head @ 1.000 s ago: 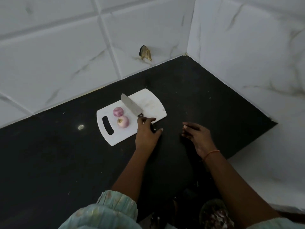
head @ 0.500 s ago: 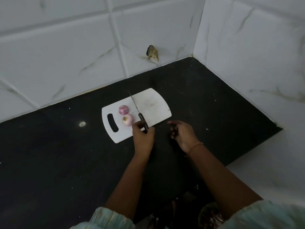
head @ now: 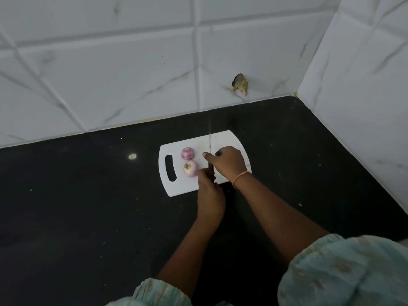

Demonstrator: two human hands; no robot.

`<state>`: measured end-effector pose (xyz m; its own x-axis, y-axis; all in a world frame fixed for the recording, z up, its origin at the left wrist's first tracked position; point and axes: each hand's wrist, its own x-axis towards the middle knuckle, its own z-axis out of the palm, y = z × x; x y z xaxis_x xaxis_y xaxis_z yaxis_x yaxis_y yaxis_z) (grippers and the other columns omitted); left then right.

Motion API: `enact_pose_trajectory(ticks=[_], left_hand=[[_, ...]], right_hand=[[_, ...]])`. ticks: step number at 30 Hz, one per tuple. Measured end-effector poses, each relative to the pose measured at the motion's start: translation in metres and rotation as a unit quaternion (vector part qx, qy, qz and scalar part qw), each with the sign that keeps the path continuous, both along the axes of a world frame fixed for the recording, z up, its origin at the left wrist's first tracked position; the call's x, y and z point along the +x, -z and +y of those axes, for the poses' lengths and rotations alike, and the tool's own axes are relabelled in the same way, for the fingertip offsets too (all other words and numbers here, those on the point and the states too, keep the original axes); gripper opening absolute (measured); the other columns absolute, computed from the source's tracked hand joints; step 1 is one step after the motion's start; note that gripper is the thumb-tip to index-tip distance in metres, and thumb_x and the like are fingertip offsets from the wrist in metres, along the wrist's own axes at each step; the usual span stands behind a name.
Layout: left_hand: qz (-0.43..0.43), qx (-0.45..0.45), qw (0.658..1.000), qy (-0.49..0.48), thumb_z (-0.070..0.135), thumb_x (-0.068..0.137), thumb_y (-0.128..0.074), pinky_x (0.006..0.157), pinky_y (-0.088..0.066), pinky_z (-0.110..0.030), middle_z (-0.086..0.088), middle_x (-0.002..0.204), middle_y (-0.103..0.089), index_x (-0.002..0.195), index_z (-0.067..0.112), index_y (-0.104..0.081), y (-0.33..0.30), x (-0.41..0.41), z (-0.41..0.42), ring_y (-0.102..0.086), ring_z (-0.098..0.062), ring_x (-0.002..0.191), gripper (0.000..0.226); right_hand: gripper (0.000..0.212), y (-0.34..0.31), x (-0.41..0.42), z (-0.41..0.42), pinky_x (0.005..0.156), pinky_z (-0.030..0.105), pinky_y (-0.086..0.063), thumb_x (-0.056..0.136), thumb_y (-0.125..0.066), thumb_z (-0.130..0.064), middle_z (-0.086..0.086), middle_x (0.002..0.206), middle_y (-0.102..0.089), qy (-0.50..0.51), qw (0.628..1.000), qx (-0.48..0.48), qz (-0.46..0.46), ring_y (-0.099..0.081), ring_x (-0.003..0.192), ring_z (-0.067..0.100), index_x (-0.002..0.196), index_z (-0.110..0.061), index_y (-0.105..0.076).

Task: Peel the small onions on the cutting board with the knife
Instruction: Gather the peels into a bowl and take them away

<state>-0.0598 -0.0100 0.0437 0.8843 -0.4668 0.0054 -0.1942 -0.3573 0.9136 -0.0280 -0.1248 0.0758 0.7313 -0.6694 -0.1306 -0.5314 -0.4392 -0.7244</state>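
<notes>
1. Two hands now meet at the knife (head: 209, 149); half a second ago the right hand (head: 227, 163) lay off the board (head: 176, 188) on the black counter (head: 88, 206), and it has since come over the board's right half.
2. Since then the blade has also swung from leaning toward the far left to standing edge-on, a thin line.
3. Left hand (head: 209, 191) grips the dark handle at the board's near edge, fingers curled round it.
4. Right hand is loosely curled, thumb stretched left beside the blade; whether it touches the blade I cannot tell.
5. Knife's long axis runs straight away from the person, tip toward the tiled wall (head: 110, 74).
6. Far onion (head: 187, 153) and near onion (head: 191, 168) sit touching on the board, just left of the blade, right of the handle slot. The near one shows its root end up-left, and the left hand's fingertips are just beside it.
</notes>
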Motion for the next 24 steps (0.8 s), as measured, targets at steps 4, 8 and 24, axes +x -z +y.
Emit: enact_pose_trajectory(ticks=[4,8,24], left_hand=[[-0.079,0.077,0.994,-0.001,0.0,0.088,-0.061,0.065,-0.05,-0.026,0.005,0.12,-0.049,0.123,0.02,-0.041,-0.002,-0.004,-0.007,-0.056,-0.01,0.089,0.045],[-0.092,0.118,0.989,-0.016,-0.006,0.085,-0.053,0.057,-0.039,-0.025,0.006,0.113,-0.045,0.117,0.021,-0.044,-0.01,-0.003,-0.011,-0.053,-0.016,0.088,0.044],[-0.142,0.171,0.974,-0.039,-0.012,0.081,-0.045,0.058,-0.032,-0.022,0.01,0.119,-0.046,0.116,0.027,-0.048,-0.016,-0.005,-0.002,-0.042,-0.008,0.088,0.053]], right_hand=[[0.036,0.0,0.009,-0.005,0.064,0.029,-0.05,0.09,-0.061,-0.037,0.004,0.073,-0.068,0.035,0.999,0.027,-0.026,-0.064,0.069,0.018,0.081,-0.003,-0.07],[0.027,-0.003,0.014,-0.022,0.059,0.025,-0.045,0.092,-0.061,-0.024,0.008,0.085,-0.071,0.082,0.983,0.15,-0.062,-0.059,0.064,0.014,0.095,0.0,-0.074],[0.021,-0.034,0.039,-0.121,0.041,0.02,-0.04,0.091,-0.067,-0.02,0.004,0.086,-0.061,0.288,0.836,0.382,-0.268,-0.051,0.06,0.011,0.107,-0.006,-0.07]])
